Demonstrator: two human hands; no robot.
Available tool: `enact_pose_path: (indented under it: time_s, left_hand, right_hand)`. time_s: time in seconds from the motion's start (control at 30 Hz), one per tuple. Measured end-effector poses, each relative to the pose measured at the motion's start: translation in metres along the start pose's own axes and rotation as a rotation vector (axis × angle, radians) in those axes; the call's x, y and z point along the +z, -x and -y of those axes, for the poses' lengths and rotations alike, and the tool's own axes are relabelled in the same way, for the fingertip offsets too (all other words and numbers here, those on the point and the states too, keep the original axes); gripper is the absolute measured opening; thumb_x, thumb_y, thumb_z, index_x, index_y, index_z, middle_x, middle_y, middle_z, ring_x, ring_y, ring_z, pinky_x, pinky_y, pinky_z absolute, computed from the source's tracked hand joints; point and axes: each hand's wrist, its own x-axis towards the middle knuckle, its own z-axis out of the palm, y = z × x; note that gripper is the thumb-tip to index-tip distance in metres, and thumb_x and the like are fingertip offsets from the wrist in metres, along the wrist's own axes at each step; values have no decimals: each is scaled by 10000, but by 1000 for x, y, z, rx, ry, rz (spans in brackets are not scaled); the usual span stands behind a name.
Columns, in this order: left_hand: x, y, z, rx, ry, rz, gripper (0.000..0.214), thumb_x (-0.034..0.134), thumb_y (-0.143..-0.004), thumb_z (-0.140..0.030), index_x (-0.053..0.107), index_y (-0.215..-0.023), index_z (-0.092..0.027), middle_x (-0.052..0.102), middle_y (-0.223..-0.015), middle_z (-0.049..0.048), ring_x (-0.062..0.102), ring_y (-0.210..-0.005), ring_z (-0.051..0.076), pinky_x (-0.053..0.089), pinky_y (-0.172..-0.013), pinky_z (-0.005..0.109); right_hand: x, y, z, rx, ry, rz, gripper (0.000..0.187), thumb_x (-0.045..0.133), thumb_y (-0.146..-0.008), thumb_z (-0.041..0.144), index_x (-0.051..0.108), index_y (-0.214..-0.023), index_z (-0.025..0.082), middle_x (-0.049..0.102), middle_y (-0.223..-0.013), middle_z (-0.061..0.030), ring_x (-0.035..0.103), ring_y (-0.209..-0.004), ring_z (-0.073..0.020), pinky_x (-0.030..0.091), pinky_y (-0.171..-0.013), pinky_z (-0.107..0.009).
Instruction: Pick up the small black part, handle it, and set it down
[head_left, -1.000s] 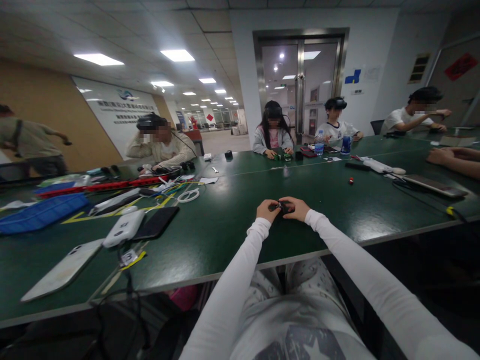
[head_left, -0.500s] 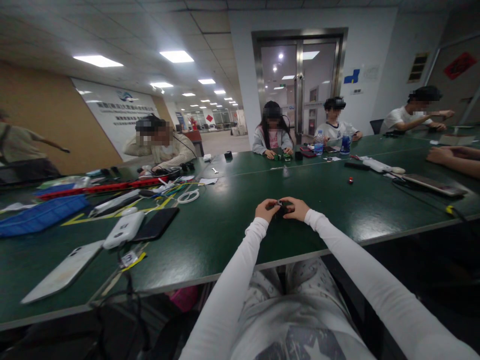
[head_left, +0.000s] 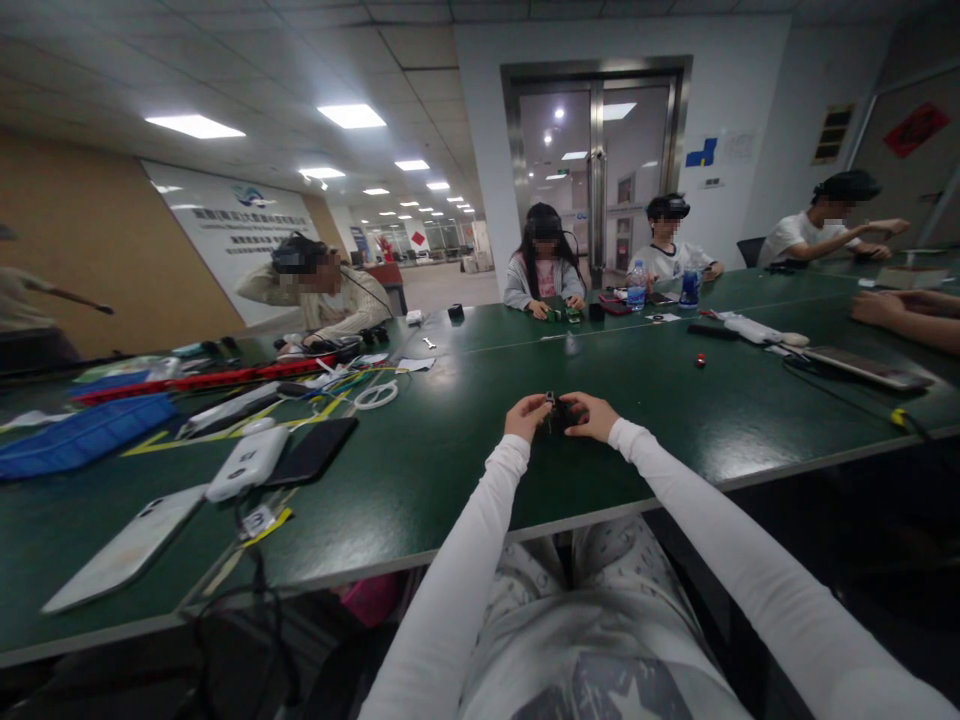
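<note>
The left hand [head_left: 526,416] has drawn slightly left over the last half second, while the right hand [head_left: 591,416] has hardly moved, so the gap between them is a little wider. More of the small dark part [head_left: 559,413] shows in that gap now, and its pale end [head_left: 550,397] points up beside the left fingertips. To judge by this, the part is being turned or worked at its left side, with the right hand steadying it; whether it is one piece or two is too small to tell.

Both hands are narrow: the left pinches the part near the pale end, and the right has thumb and fingers curled on its dark right side. The part is between them, over the near middle of the counter [head_left: 450,450]; whether it touches the surface cannot be told.

A small red thing [head_left: 700,360] lies apart to the far right. A white cable [head_left: 376,394], a black phone [head_left: 313,447] and a white phone [head_left: 124,555] lie left of the hands. At the far left edge, a passer-by [head_left: 26,310] has moved mostly out of view.
</note>
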Motion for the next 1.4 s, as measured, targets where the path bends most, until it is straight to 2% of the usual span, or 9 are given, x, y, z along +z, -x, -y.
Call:
enact_pose_path:
  time_s: [0.1,0.27,0.47,0.7,0.9,1.07,1.17,1.23,1.4]
  left_hand:
    - [0,0,1,-1,11,8,384,614,-588,-348,573,-912,-145,610,-880,67,557,-706,124,436,-567,229]
    - [2,-2,6,39,2,21,317,632,-570,-289,591,-844,-137,618,-838,66,559,-712,132,456,-636,279]
    - [3,-5,15,105,-82,30,259,622,-585,-255,590,-813,-136,619,-799,51,565,-733,132,453,-711,308]
    - [4,1,12,218,-412,37,143,573,-640,-216,582,-777,-176,602,-765,7,547,-733,114,429,-744,287]
    - [2,11,-1,378,-663,125,183,522,-680,-205,548,-861,-198,573,-872,17,508,-854,144,415,-746,288]
    - [2,11,-3,348,-692,188,180,474,-715,-190,505,-892,-188,561,-865,18,514,-835,136,408,-750,289]
    - [-10,5,0,325,-742,172,184,467,-720,-181,496,-902,-185,556,-863,23,513,-842,140,400,-765,296]
    - [-26,0,4,308,-796,135,185,466,-727,-192,493,-910,-182,554,-866,32,512,-853,143,395,-775,297]
    - [-95,-13,18,203,-923,-63,183,465,-735,-222,492,-911,-179,562,-869,52,522,-843,148,397,-774,295]
  right_hand:
    - [0,0,1,-3,11,-3,623,694,-511,227,456,-1087,217,566,-853,-30,517,-590,-94,462,-617,-294]
    - [1,-1,2,-45,12,-1,622,685,-502,200,454,-1079,226,556,-961,-39,542,-770,-137,456,-605,-256]
    - [2,-2,0,-29,61,10,608,694,-490,208,476,-1058,225,579,-938,-32,544,-805,-154,452,-613,-268]
    - [4,-3,-6,-13,46,18,584,685,-523,297,471,-1058,207,573,-954,-54,539,-842,-166,453,-674,-306]
    - [7,-7,-13,6,-48,-76,573,642,-591,247,400,-1107,183,555,-982,-77,550,-848,-156,455,-712,-318]
    - [6,-9,-15,27,-71,-140,528,623,-595,165,420,-1082,181,567,-946,-64,564,-812,-143,451,-759,-339]
    - [6,-9,-15,31,-81,-136,515,617,-589,135,437,-1068,186,571,-942,-55,565,-804,-136,451,-773,-344]
    - [6,-9,-15,32,-88,-134,504,614,-589,130,446,-1061,190,572,-940,-50,566,-798,-133,450,-780,-348]
    - [7,-8,-16,38,-105,-136,486,606,-585,117,464,-1044,186,575,-927,-47,564,-786,-128,455,-778,-343]
